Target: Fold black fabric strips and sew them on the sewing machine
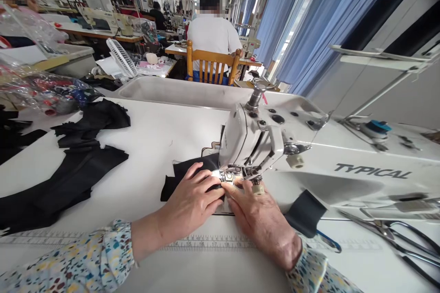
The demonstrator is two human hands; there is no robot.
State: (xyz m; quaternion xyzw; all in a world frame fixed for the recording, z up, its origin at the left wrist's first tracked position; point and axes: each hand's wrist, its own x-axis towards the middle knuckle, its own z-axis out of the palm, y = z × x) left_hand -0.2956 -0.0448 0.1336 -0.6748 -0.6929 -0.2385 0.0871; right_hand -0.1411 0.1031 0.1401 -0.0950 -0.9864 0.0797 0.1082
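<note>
A white sewing machine [247,139] stands right of centre, a small light shining at its needle. Black fabric [178,176] lies left of and under the presser foot. My left hand [192,194] rests palm down on this fabric, fingers spread and pointing at the foot. Close to the needle on the right, my right hand [256,210] has its fingers bent together at the fabric's edge; what they hold, if anything, is hidden under them and the machine head.
Black cloth pieces [58,183] lie on the left of the white table [144,146]. Scissors [388,231] and a dark piece of cloth [305,213] are at the right. A printed ruler [202,243] runs along the front. A person [215,32] sits ahead.
</note>
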